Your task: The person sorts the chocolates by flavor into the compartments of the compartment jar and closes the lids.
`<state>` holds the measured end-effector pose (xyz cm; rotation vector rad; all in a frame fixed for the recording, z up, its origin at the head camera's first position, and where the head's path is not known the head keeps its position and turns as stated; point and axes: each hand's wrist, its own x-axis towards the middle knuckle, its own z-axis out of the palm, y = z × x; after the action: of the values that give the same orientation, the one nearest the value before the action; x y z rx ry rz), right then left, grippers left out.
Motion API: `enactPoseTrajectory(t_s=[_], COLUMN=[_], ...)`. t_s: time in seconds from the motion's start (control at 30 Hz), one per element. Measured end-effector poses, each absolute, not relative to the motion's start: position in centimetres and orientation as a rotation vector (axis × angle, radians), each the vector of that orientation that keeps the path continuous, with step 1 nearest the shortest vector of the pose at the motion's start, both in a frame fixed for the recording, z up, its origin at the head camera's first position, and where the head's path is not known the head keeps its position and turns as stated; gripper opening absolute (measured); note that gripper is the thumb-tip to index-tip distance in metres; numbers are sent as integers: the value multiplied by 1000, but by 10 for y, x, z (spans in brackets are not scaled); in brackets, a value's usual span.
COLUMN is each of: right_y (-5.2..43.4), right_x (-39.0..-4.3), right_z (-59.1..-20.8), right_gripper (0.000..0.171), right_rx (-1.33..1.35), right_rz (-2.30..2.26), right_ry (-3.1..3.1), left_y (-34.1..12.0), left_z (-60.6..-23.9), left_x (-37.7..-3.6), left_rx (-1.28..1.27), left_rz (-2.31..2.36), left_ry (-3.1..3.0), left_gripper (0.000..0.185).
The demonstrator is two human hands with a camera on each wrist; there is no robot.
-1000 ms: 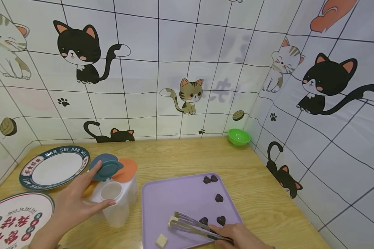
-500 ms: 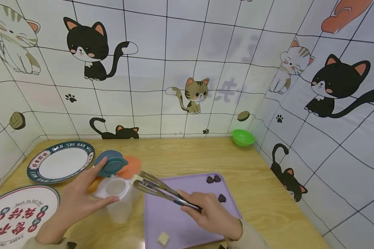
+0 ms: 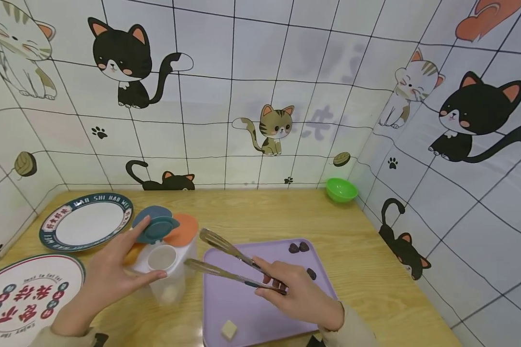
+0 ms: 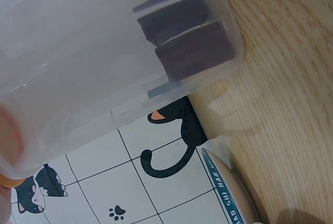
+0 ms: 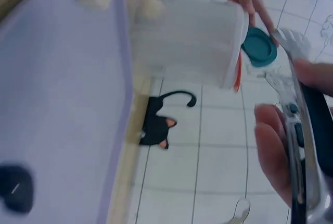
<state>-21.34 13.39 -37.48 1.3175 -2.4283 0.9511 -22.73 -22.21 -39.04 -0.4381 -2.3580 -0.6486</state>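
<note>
The left hand (image 3: pixel 108 277) grips the clear container (image 3: pixel 167 270) on the tabletop (image 3: pixel 252 217), just left of the purple tray (image 3: pixel 252 308) — fingers curled round its wall, teal lid (image 3: pixel 155 226) flipped up. The right hand (image 3: pixel 297 294) pinches metal tongs (image 3: pixel 226 265), tips spread apart and empty, beside the container's mouth. A pale cube (image 3: pixel 228 329) lies on the tray's near edge.

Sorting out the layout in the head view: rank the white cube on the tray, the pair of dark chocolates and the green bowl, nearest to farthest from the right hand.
1. White cube, on the purple tray's front, left of the right hand.
2. Pair of dark chocolates, tray's far edge.
3. Green bowl, far right corner.
</note>
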Motion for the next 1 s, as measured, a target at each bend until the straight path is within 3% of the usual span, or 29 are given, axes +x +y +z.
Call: enactPoseTrajectory(t_s=[0.3,0.73,1.0], right_y=[182,193,191], right_x=[-199,-196,-210], right_z=[-396,-410,-388], right_gripper=[44,39,40], right_rx=[1576,1527,1490], right_rz=[574,585,681], right_ry=[-2765,-2810,-2505], left_y=[-224,-221,-221], left_z=[-390,-386,-387], left_x=[-226,-224,-225], left_rx=[-453,-424,-421], left_rz=[-657,-683,-673], left_ry=[-2342,-2366,-2363], left_gripper=[114,110,110])
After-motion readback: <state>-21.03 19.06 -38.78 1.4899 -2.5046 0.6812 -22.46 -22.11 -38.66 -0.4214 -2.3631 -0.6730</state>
